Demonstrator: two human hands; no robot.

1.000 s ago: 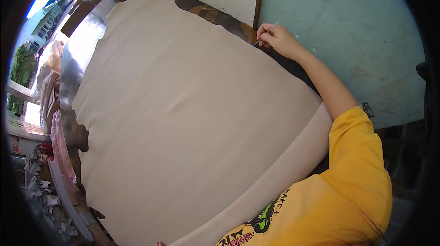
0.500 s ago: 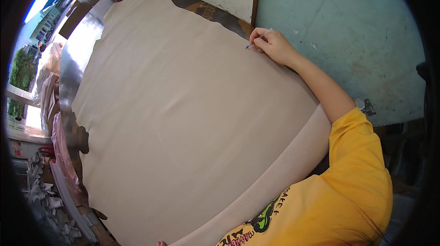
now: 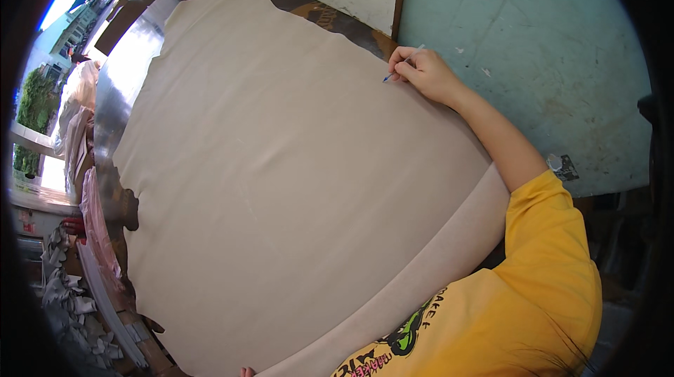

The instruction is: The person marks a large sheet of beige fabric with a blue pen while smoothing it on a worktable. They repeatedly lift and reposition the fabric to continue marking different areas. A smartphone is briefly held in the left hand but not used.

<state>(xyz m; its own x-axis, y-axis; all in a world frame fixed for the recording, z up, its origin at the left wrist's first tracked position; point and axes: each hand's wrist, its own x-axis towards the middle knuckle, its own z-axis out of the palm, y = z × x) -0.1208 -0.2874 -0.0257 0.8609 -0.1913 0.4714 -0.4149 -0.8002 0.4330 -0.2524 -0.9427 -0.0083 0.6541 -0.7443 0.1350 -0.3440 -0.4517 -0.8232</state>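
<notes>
The right fingers pinch a pen, its blue tip just beside them near the beige sheet's edge; whether the left fingers grip, I cannot tell.

Broad beige leather-like sheet, matt and smooth, faintly creased.
Slim translucent blue-tipped pen, apparently plastic; silver-grey tabletop, glossy like metal; long pink crumpled film, shiny plastic; yellow short-sleeved shirt, matt cloth.

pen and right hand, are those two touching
Touching. The head view shows it: the right hand has the pen in its grip, with the blue tip sticking out on one side and the other end on the opposite side.
</notes>
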